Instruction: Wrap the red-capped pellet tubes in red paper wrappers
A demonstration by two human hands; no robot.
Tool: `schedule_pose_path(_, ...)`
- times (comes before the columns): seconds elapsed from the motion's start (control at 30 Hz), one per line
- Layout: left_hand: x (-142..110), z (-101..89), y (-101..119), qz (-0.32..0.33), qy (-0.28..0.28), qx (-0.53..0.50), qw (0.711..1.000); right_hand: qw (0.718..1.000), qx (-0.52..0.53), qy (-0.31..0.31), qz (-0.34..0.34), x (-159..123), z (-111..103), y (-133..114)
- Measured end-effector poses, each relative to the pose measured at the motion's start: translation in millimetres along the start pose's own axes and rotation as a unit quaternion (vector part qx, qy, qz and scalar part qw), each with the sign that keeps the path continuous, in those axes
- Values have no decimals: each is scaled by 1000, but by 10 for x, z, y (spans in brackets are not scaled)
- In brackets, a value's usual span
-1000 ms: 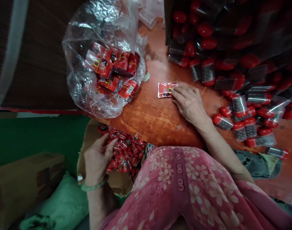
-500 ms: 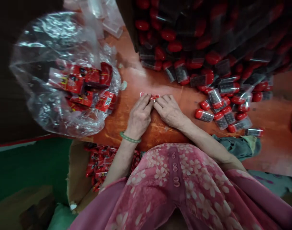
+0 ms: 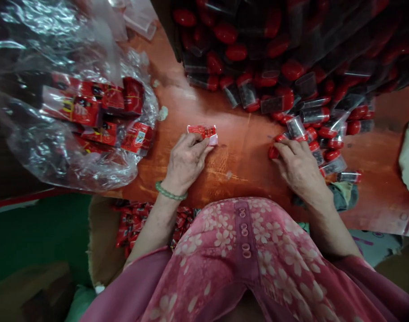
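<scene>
My left hand [image 3: 187, 158], with a green bead bracelet on the wrist, pinches a small red printed plastic sleeve [image 3: 202, 130] by its near edge. The sleeve lies almost flat on the orange tabletop, with a whitish part at its right end. On the right, my right hand [image 3: 300, 167] has its fingers closed over a small clear bottle with a red cap [image 3: 273, 152]. Most of that bottle is hidden beneath the fingers. Similar red-capped bottles [image 3: 296, 128] with dark contents lie loose just beyond the hand.
A large heap of red-capped bottles [image 3: 236, 52] fills a dark container at the back right. To the left lies a clear plastic bag [image 3: 26, 147] with red printed packs [image 3: 135, 137]. A cardboard box [image 3: 102, 237] of red packets stands below the table edge. Grey-green cloth [image 3: 342, 199] lies at right.
My right hand has left the red sleeve and moved right to the loose bottles, closing on one. My left hand still holds the sleeve, now more exposed. The view has shifted slightly.
</scene>
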State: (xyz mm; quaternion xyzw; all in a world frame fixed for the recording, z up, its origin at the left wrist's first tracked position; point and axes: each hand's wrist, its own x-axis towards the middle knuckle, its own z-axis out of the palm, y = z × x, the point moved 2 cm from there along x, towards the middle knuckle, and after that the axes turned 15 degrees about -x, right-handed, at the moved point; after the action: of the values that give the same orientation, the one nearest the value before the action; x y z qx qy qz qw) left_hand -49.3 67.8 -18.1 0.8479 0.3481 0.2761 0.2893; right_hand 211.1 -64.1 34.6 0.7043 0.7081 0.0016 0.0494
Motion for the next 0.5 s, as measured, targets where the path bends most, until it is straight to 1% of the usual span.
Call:
schedule_pose_path(0.1,32,-42,16,-25,-15,-24,999,999,-34,-4,8,-61,95,44)
schedule_pose_path(0.17,53,-53,3,-43,-12,-40,998,999,-50,-12,5,-87,145,51)
schedule_pose_path(0.23,68,-53,-21,-56,0,-51,997,998,-56,-27,-6,-127,184,61)
schedule_pose_path(0.33,72,-46,-54,-78,38,-69,994,998,-45,-35,-18,-203,212,78)
schedule_pose_path(0.4,65,-52,-50,-89,69,-84,990,1000,-6,-24,-15,-224,198,75)
schedule_pose_path(0.47,57,-74,-6,-85,92,-101,987,997,82,-7,-10,-190,158,45)
schedule_pose_path(0.5,56,-90,30,-79,99,-110,986,990,141,3,-8,-149,132,20)
